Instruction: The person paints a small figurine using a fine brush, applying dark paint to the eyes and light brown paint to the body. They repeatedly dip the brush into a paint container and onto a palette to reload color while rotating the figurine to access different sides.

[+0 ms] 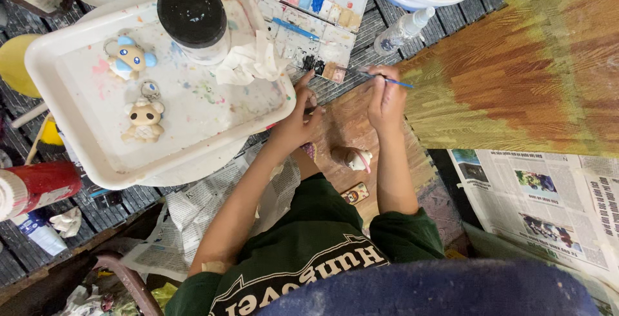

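Observation:
My right hand (385,97) pinches a thin paintbrush with a blue handle (394,82); its tip reaches left to the lower edge of a paint-stained white palette (316,6). My left hand (298,117) is closed around a small piece (311,102) held just beside the right hand, mostly hidden by the fingers. Below both hands, a small pink and white figurine (351,158) lies on a brown board (345,122). A flat little charm (355,193) lies nearer my body.
A white tray (64,64) at left holds a blue-eared figurine (129,58), a beige bear figurine (145,122), a black-lidded jar (192,16) and crumpled tissue (248,64). A clear spray bottle (403,32), a red and white bottle (35,187), a painted wooden panel (516,77) and newspaper (535,206) surround me.

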